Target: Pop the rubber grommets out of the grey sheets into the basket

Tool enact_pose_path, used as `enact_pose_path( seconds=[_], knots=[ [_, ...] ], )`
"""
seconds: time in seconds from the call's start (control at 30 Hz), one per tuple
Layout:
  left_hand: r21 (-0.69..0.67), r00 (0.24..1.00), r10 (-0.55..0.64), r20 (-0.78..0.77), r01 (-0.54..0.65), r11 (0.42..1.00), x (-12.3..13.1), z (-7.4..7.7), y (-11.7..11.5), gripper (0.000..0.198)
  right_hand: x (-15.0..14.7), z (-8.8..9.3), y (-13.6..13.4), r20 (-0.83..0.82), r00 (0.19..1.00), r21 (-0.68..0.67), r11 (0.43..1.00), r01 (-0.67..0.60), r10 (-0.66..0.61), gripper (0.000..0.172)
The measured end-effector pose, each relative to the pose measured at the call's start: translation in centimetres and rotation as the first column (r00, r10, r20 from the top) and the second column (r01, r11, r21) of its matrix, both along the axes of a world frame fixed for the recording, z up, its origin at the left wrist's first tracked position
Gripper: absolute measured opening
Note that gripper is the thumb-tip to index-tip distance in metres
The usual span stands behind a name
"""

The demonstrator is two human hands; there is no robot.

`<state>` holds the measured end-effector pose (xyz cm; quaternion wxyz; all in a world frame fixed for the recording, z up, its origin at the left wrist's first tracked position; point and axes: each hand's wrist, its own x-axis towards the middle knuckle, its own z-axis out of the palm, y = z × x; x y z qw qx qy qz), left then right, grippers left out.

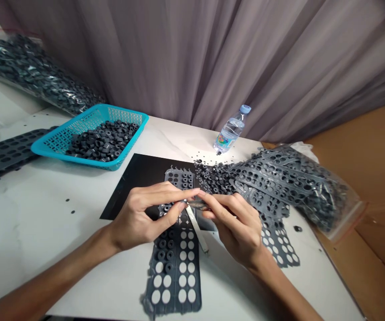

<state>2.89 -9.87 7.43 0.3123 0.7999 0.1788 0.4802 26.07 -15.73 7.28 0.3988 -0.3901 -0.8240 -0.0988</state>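
Note:
Both hands meet at chest-front over a dark grey perforated rubber sheet (175, 307) with round holes, some still holding ring-shaped rubber pieces (161, 255). My left hand (142, 214) is closed, thumb and forefinger pinched at the end of a slim tool; a small piece there is too hidden to name. My right hand (237, 223) is curled around the tool's grey metal part (196, 204). From the same end a narrow pale bar (197, 229) slants down between the hands, above the sheet's right edge.
A blue basket (134, 142) of rubber rings (101, 140) stands left, with another sheet (5, 154) beside it and a filled bag (35, 73) behind. A black mat (122, 191) lies under the work. At right are punched sheets (262, 178), a plastic bag (333, 200) and a water bottle (230, 131).

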Motion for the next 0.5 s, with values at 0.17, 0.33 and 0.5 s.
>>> enact_pose_path(
  seconds=[0.17,0.33,0.5],
  knots=[
    [0.036,1.000,0.012,0.008,-0.012,0.999,0.05,-0.15,0.00,0.045,-0.15,-0.09,-0.07,-0.016,1.000,0.005,1.000,0.000,0.000,0.052],
    [0.064,0.999,0.034,0.008,-0.034,0.997,0.09,-0.27,-0.08,0.049,-0.42,0.04,-0.05,-0.020,1.000,0.025,1.000,-0.005,0.005,0.052],
    [0.040,0.998,0.055,-0.003,-0.055,0.998,0.06,-0.29,-0.24,0.044,-0.64,0.25,-0.07,-0.023,1.000,0.031,1.000,0.005,-0.004,0.052]
  ],
)
